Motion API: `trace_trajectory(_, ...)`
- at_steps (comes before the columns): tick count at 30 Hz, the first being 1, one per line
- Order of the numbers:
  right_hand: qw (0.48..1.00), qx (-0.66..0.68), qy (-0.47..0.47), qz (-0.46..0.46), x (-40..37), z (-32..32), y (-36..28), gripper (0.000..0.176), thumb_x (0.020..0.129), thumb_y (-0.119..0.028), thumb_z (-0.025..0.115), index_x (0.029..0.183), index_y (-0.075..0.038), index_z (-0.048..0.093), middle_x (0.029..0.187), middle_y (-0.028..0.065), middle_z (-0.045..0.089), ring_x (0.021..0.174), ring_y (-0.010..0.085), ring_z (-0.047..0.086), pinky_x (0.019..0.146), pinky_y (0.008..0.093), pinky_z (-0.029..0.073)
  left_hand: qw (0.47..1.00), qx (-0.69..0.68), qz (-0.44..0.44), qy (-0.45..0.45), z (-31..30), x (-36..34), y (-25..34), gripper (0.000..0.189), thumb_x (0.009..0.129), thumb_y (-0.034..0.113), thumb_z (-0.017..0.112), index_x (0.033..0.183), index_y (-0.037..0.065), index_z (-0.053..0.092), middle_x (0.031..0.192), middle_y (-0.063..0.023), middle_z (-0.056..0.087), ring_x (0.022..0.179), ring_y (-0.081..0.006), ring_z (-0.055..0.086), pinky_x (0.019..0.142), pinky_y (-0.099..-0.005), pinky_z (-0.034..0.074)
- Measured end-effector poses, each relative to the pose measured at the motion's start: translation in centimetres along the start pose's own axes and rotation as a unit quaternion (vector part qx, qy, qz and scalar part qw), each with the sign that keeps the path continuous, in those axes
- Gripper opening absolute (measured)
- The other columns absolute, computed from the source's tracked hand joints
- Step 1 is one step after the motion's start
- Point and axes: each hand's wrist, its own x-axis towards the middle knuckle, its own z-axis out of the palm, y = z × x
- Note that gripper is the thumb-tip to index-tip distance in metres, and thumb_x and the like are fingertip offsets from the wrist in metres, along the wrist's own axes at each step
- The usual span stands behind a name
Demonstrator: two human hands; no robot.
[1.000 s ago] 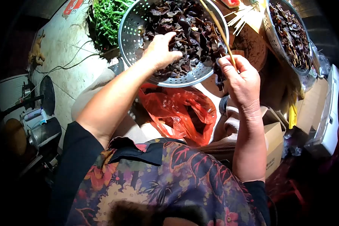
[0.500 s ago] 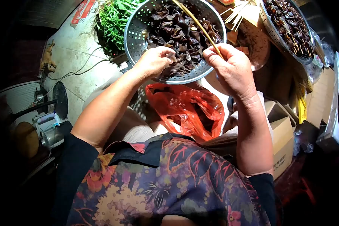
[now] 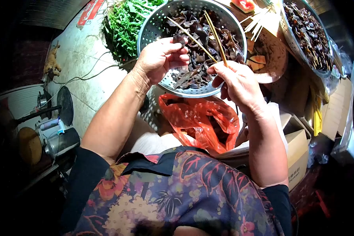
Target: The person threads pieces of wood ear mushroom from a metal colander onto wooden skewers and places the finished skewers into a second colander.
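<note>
My left hand (image 3: 160,58) pinched a wood-ear piece (image 3: 180,39) over the colander (image 3: 148,30), within reach of the bamboo skewers (image 3: 214,36) my right hand (image 3: 236,80) clamped.

Bamboo skewers (image 3: 215,37): thin pale sticks, lower ends pinched in the fingertips of the right hand (image 3: 236,80), fanning up and away from them.
Wood ear piece (image 3: 180,39): dark, crinkled, gripped at the fingertips of the left hand (image 3: 159,57).

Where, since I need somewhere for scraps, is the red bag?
Head view, centre: the red bag lies just below the colander, left of the cardboard box.
</note>
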Motion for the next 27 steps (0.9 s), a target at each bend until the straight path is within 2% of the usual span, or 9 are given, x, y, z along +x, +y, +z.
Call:
trace_trajectory(1, 1.0, 0.003, 0.003, -0.005, 0.2, 0.3, -0.1, 0.027, 0.088, -0.027, 0.052, 0.084, -0.003, 0.064, 0.064, 0.0038, 0.058, 0.044, 0.0082, 0.049, 0.041, 0.022, 0.039, 1.0, -0.001, 0.006, -0.002, -0.2, 0.3, 0.1, 0.019, 0.088, 0.01, 0.051, 0.104, 0.0, 0.055, 0.087, -0.0075, 0.062, 0.074, -0.0154, 0.062, 0.072, -0.032, 0.054)
trace_trajectory(3, 1.0, 0.002, -0.005, 0.003, 0.7, 0.4, 0.2, 0.026, 0.088, -0.027, 0.053, 0.085, -0.003, 0.064, 0.061, 0.0029, 0.056, 0.045, 0.0081, 0.049, 0.041, 0.0214, 0.04, 1.0, 0.024, 0.007, 0.014, -0.4, 0.7, 0.7, 0.014, 0.086, 0.009, 0.056, 0.098, 0.002, 0.056, 0.085, -0.0078, 0.063, 0.072, -0.0146, 0.062, 0.07, -0.0305, 0.054)
trace_trajectory(8, 0.999, 0.026, 0.014, 0.027, 1.4, 0.6, -0.8, 0.026, 0.087, -0.028, 0.054, 0.085, -0.004, 0.064, 0.061, 0.0031, 0.056, 0.044, 0.0075, 0.049, 0.041, 0.0204, 0.039, 0.996, 0.071, 0.017, 0.046, 0.0, 0.5, 2.4, 0.015, 0.083, 0.008, 0.06, 0.098, 0.004, 0.056, 0.084, -0.0089, 0.064, 0.07, -0.0156, 0.063, 0.067, -0.0295, 0.054)
trace_trajectory(12, 0.997, 0.045, -0.024, 0.05, 2.2, 0.3, -1.1, 0.023, 0.086, -0.027, 0.055, 0.086, -0.006, 0.066, 0.058, 0.0028, 0.056, 0.044, 0.0067, 0.046, 0.041, 0.02, 0.035, 0.99, 0.123, 0.066, 0.033, -1.3, 0.7, 3.1, 0.014, 0.08, 0.0, 0.06, 0.093, 0.004, 0.059, 0.088, -0.0095, 0.066, 0.076, -0.0183, 0.065, 0.064, -0.0291, 0.054)
trace_trajectory(14, 0.997, 0.038, -0.03, 0.058, 2.4, 0.3, -1.5, 0.021, 0.084, -0.025, 0.056, 0.085, -0.007, 0.067, 0.057, 0.0021, 0.056, 0.044, 0.0065, 0.045, 0.041, 0.02, 0.032, 0.961, 0.23, 0.129, 0.087, -1.5, 0.7, 3.2, 0.012, 0.079, -0.001, 0.058, 0.09, 0.003, 0.061, 0.087, -0.0083, 0.066, 0.076, -0.0168, 0.064, 0.065, -0.0279, 0.053)
trace_trajectory(18, 0.996, 0.022, -0.047, 0.071, 2.5, 0.8, -2.1, 0.02, 0.082, -0.024, 0.057, 0.08, -0.007, 0.067, 0.057, 0.0012, 0.055, 0.047, 0.0078, 0.048, 0.044, 0.021, 0.034, 0.944, 0.241, 0.177, 0.138, -2.3, 0.7, 3.5, 0.011, 0.08, -0.001, 0.057, 0.089, 0.003, 0.063, 0.087, -0.0071, 0.066, 0.077, -0.0151, 0.064, 0.067, -0.0268, 0.052)
trace_trajectory(21, 0.994, 0.007, -0.056, 0.093, 2.9, 0.9, -2.2, 0.019, 0.082, -0.024, 0.057, 0.078, -0.007, 0.067, 0.056, 0.0009, 0.054, 0.048, 0.0078, 0.048, 0.045, 0.0215, 0.035, 0.967, 0.091, 0.166, 0.169, -2.5, 0.8, 3.5, 0.011, 0.082, -0.001, 0.054, 0.091, 0.002, 0.061, 0.087, -0.0093, 0.065, 0.079, -0.0189, 0.065, 0.074, -0.0307, 0.053)
trace_trajectory(22, 0.994, 0.006, -0.057, 0.093, 3.0, 0.9, -2.0, 0.019, 0.082, -0.024, 0.057, 0.078, -0.007, 0.067, 0.056, 0.0009, 0.054, 0.048, 0.0078, 0.048, 0.045, 0.0215, 0.035, 0.967, 0.09, 0.167, 0.17, -2.8, 1.0, 3.5, 0.011, 0.082, -0.001, 0.054, 0.091, 0.002, 0.061, 0.087, -0.0093, 0.065, 0.079, -0.0189, 0.065, 0.074, -0.0307, 0.053)
trace_trajectory(27, 0.993, -0.028, -0.05, 0.101, 3.2, 1.0, -2.1, 0.02, 0.081, -0.025, 0.057, 0.078, -0.008, 0.067, 0.054, 0.0003, 0.053, 0.046, 0.0073, 0.047, 0.043, 0.0218, 0.034, 0.981, -0.066, 0.136, 0.118, -3.8, 1.0, 4.1, 0.017, 0.083, -0.001, 0.047, 0.097, 0.0, 0.057, 0.088, -0.0113, 0.063, 0.081, -0.0229, 0.064, 0.077, -0.0354, 0.053)
